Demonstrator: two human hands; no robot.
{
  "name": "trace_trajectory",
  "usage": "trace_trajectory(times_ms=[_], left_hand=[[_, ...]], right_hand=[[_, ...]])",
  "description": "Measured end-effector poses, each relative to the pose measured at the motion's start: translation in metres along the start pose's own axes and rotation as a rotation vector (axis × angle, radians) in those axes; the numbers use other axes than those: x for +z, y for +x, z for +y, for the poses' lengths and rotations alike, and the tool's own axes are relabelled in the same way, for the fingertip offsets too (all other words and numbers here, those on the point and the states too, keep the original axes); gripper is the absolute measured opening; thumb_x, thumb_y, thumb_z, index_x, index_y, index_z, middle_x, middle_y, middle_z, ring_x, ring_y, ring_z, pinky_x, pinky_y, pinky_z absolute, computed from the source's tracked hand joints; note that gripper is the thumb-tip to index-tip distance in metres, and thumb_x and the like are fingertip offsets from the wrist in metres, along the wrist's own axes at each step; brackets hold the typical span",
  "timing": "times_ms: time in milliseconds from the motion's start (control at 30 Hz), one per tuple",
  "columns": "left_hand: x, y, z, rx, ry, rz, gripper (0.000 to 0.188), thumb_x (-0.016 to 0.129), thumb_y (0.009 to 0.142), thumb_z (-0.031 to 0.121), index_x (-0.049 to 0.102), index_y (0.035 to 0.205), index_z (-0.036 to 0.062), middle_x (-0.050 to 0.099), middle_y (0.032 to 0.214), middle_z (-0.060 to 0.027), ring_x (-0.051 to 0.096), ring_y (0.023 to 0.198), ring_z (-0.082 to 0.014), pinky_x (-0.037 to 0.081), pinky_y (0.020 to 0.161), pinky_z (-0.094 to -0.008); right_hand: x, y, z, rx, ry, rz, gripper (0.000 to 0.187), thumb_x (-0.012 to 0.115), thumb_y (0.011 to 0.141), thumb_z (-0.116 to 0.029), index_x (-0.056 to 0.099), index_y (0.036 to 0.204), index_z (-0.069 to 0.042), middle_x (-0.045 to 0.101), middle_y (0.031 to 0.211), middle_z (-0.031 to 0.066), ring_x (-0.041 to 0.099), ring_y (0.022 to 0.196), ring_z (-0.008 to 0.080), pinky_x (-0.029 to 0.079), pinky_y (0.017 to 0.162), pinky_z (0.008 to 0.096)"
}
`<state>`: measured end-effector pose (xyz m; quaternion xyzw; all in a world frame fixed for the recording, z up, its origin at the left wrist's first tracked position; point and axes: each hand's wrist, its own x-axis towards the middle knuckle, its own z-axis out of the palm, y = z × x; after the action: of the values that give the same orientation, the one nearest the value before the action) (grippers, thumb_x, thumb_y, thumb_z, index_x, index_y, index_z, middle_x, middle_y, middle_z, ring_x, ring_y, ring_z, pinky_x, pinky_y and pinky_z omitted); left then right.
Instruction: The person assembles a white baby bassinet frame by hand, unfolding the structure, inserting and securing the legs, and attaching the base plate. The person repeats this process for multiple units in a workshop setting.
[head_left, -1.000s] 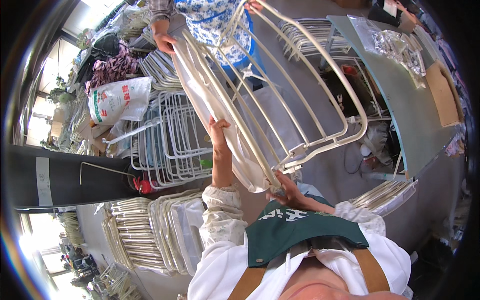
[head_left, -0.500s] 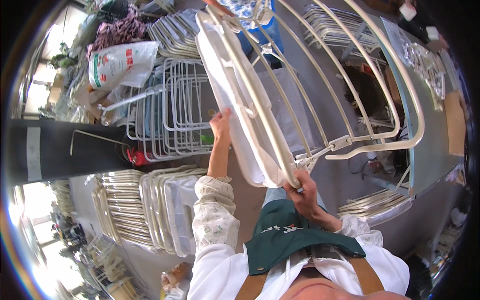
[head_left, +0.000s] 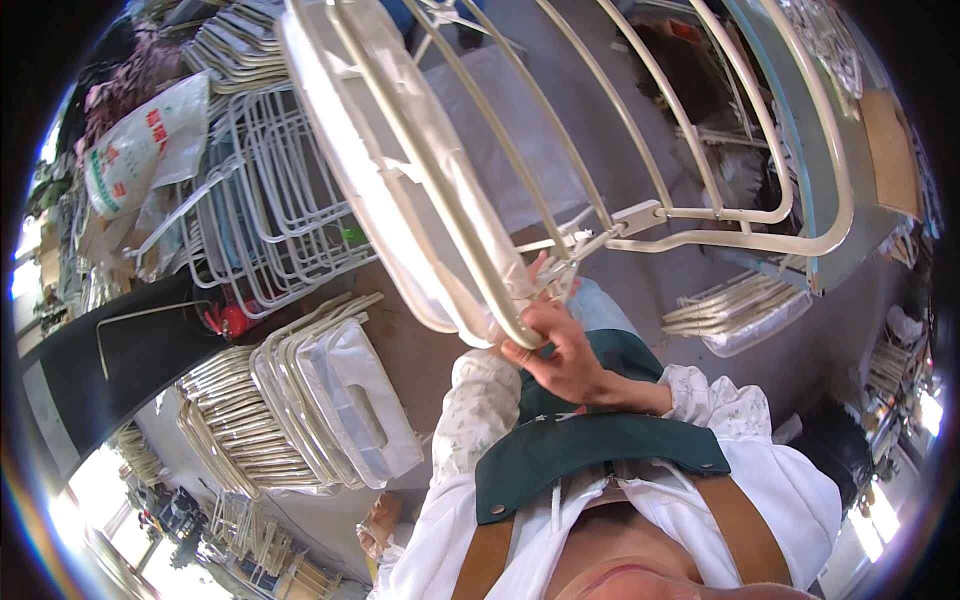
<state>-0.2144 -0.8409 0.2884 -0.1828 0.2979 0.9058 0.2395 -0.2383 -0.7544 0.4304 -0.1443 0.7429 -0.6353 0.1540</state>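
A large cream tubular metal frame (head_left: 600, 150) with several curved bars stretches upward in front of me. Joined to its left side is a long white panel (head_left: 360, 180), loosely covered in thin white film. My right hand (head_left: 565, 355) is wrapped round the lower rounded end of the tube beside this panel. My left arm passes behind the panel. Only a bit of my left hand (head_left: 541, 268) shows, close to the metal hinge joint (head_left: 570, 245); the rest is hidden, and its grip cannot be seen.
White tubular frames (head_left: 290, 190) stand at the left, above a stack of cream frames (head_left: 230, 420). A white printed sack (head_left: 140, 150) lies at the upper left. More frames (head_left: 740, 310) lie to the right, below a bench (head_left: 860, 190). A red object (head_left: 235, 320) sits by a dark surface.
The frame has swung left and come closer to me. My left hand has gone from the panel's outer left side to behind it. My right hand keeps its hold on the tube.
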Motion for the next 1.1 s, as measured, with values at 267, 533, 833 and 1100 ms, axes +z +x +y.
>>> trace_trajectory(times_ms=[267, 533, 833, 1100], left_hand=[[-0.058, 0.071, -0.03, -0.392, -0.086, 0.004, 0.038, 0.054, 0.096, 0.023, 0.043, 0.122, -0.0018, 0.051, 0.105, -0.0106, 0.048, 0.09, -0.0176, 0.04, 0.076, -0.0262], [-0.099, 0.159, -0.076, -0.815, -0.219, 0.311, 0.014, 0.048, 0.097, 0.011, 0.055, 0.093, -0.0006, 0.05, 0.063, -0.0002, 0.042, 0.044, -0.0032, 0.037, 0.034, -0.0191], [-0.097, 0.146, -0.091, -0.553, -0.303, 0.357, 0.006, 0.048, 0.096, 0.007, 0.049, 0.101, 0.0039, 0.051, 0.075, -0.0052, 0.045, 0.052, -0.0071, 0.04, 0.039, -0.0223], [-0.091, 0.129, -0.088, -0.458, -0.197, 0.625, 0.011, 0.053, 0.094, 0.005, 0.047, 0.103, 0.0049, 0.053, 0.077, -0.0092, 0.047, 0.051, -0.0135, 0.041, 0.04, -0.0281]], right_hand=[[-0.001, -0.003, 0.037, -0.009, 0.126, -0.283, 0.022, 0.07, 0.079, -0.008, 0.056, 0.096, -0.01, 0.051, 0.088, 0.0068, 0.051, 0.085, 0.026, 0.033, 0.084, 0.0386], [-0.139, -0.078, 0.219, 1.048, 0.882, 0.207, 0.038, 0.049, 0.099, -0.034, 0.055, 0.118, -0.001, 0.06, 0.116, 0.0107, 0.061, 0.103, 0.0257, 0.048, 0.096, 0.0392], [-0.206, -0.038, 0.365, 1.291, 1.446, 0.163, 0.054, 0.064, 0.092, -0.033, 0.051, 0.129, 0.003, 0.06, 0.124, 0.0189, 0.064, 0.105, 0.0263, 0.055, 0.088, 0.0334], [-0.228, -0.014, 0.362, 0.968, 0.644, -0.082, 0.04, 0.063, 0.094, -0.029, 0.058, 0.124, -0.002, 0.064, 0.113, 0.0118, 0.062, 0.101, 0.0198, 0.052, 0.084, 0.0306]])
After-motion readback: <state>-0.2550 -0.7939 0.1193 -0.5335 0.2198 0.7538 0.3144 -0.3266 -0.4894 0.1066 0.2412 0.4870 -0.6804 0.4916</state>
